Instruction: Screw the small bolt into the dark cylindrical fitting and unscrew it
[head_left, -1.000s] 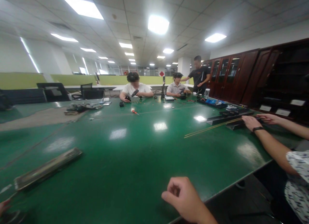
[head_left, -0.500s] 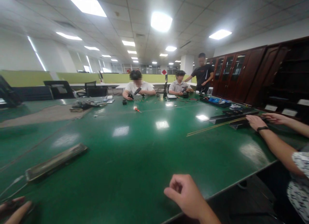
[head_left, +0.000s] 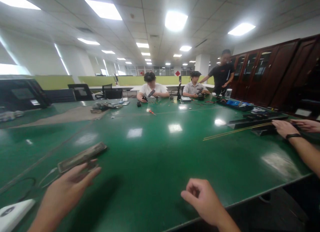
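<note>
My left hand (head_left: 67,187) reaches over the left part of the green table (head_left: 140,182), blurred by motion. Its thumb and fingers close around something small and dark that I cannot make out. Just beyond the fingertips lies a long, worn power strip (head_left: 81,156) with a pale cable at its near end. My right hand (head_left: 203,198) is loosely curled near the table's front edge. Only a dark hollow shows inside its fingers, and it touches no tool or part.
At the right, a co-worker's hands (head_left: 285,128) hold thin yellow rods (head_left: 235,132) beside black rails (head_left: 260,120). A white box (head_left: 18,212) sits at lower left. A red screwdriver (head_left: 152,112) lies farther back. Two seated people (head_left: 153,89) work across the table; another person (head_left: 221,75) stands.
My left hand has come in from the lower left corner, moving right and up over the table toward the power strip. The view has turned left. My right hand keeps its curled pose.
</note>
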The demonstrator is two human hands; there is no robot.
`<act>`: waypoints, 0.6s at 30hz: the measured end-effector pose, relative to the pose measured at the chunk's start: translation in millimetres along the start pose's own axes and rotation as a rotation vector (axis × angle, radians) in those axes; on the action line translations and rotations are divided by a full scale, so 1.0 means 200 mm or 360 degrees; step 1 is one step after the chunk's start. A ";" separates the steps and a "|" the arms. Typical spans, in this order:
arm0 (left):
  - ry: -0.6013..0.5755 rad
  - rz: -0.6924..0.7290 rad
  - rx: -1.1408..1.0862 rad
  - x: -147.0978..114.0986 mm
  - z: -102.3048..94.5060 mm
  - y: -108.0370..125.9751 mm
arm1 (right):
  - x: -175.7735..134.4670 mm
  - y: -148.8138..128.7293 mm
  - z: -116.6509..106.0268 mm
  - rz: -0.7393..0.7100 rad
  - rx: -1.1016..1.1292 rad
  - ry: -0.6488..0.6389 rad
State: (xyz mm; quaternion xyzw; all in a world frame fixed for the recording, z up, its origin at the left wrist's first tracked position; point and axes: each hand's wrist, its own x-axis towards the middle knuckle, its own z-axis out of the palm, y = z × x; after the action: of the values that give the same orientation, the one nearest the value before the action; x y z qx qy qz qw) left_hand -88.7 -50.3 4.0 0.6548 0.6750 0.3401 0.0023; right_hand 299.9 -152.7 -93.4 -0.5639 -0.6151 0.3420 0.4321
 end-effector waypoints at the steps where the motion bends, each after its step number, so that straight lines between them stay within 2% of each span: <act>1: -0.0182 0.0057 -0.0146 -0.02 0.03 0.07 | 0.00 0.01 0.00 -0.0001 0.0012 -0.0004; 4: -0.0563 0.0558 -0.0497 -0.15 0.17 0.34 | -0.02 0.02 0.00 0.0003 0.0150 -0.0045; 6: -0.0857 0.0765 -0.0544 -0.25 0.27 0.52 | -0.03 0.03 -0.01 -0.0027 0.0236 -0.0052; 9: -0.1138 0.1066 -0.0511 -0.38 0.39 0.72 | -0.03 0.03 -0.01 -0.0089 0.0268 -0.0064; 13: -0.1245 0.1215 -0.0533 -0.48 0.50 0.81 | -0.03 0.02 -0.02 -0.0128 0.0176 -0.0117; 18: -0.1148 0.1085 -0.0566 -0.52 0.56 0.79 | -0.03 0.01 -0.02 -0.0065 0.0188 -0.0115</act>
State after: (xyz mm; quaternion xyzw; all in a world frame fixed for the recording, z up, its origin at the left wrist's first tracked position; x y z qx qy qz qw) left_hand 116.6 -105.5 -55.0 0.9021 0.3120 0.1839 0.2347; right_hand 303.9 -158.2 -95.6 -0.5120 -0.6204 0.3891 0.4489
